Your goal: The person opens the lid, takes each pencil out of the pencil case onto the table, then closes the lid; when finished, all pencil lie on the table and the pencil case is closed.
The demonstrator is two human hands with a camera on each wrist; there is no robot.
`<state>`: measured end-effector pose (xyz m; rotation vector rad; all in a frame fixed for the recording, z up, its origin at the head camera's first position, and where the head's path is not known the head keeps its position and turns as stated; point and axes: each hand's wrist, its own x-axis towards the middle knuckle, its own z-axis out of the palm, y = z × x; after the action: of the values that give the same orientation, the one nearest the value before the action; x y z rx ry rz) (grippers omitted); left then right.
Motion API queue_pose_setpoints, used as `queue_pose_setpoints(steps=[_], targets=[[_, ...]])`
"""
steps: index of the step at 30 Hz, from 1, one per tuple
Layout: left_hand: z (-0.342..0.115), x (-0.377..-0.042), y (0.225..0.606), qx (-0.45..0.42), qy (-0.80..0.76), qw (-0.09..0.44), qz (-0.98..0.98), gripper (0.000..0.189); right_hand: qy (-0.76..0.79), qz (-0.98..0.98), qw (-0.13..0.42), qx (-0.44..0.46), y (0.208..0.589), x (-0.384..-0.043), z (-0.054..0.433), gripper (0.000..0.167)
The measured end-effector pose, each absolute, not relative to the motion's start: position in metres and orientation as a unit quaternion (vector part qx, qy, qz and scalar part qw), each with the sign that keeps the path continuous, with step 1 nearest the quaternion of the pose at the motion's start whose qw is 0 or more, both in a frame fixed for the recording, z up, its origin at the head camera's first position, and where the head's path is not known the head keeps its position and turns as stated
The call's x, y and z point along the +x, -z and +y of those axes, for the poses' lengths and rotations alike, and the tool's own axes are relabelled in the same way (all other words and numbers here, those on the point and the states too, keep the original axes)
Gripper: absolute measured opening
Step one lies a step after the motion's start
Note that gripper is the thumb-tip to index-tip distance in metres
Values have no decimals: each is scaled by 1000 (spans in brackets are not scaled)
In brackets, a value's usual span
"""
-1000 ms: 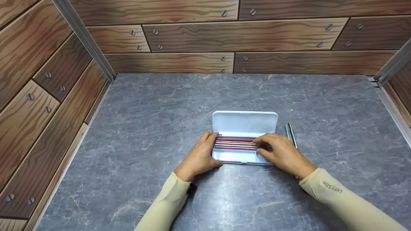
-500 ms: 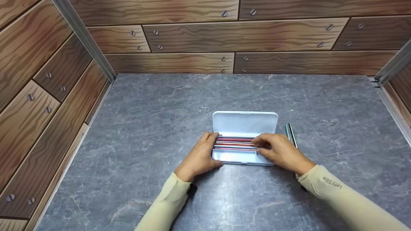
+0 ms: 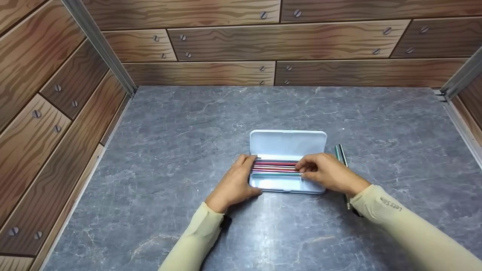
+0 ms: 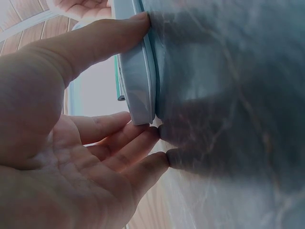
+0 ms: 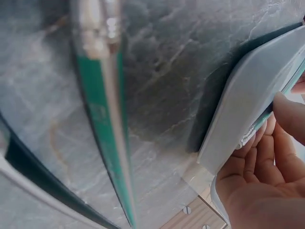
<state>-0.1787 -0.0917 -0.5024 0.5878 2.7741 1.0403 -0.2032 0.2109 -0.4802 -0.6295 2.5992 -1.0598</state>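
Pencil-packing appears under way as a person's left hand point(image 3: 233, 181) grips the left end of an open pencil case point(image 3: 275, 183), well inside the back edge of the bench point(image 3: 180, 128), while the right hand point(image 3: 333, 175) pinches 1 green pencil point(image 3: 276, 174) over it, seemingly needing laying beside the other pencils point(image 3: 275, 168).

You wear a pale yellow-beige, close-fitting fabric sleeve on each forearm, the left sleeve point(image 3: 191, 241) and the right sleeve point(image 3: 418, 235), both creased near the wrist. Small dark lettering point(image 3: 391, 204), seemingly "LetsSlim", runs along your right one, upside down in the head view. A small black piece point(image 3: 226, 222) shows at your left cuff. Your left hand point(image 3: 232, 184) and right hand point(image 3: 333, 174) are bare.
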Motion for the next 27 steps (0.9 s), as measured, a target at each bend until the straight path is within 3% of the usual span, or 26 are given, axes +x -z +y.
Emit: queue_pose_setpoints(steps=[11, 27], targets=[[-91, -179, 503, 187, -346, 71, 917, 101, 376, 899, 89, -206, 480, -195, 213, 12], [-92, -179, 505, 192, -350, 64, 914, 99, 430, 896, 31, -109, 461, -178, 260, 25]])
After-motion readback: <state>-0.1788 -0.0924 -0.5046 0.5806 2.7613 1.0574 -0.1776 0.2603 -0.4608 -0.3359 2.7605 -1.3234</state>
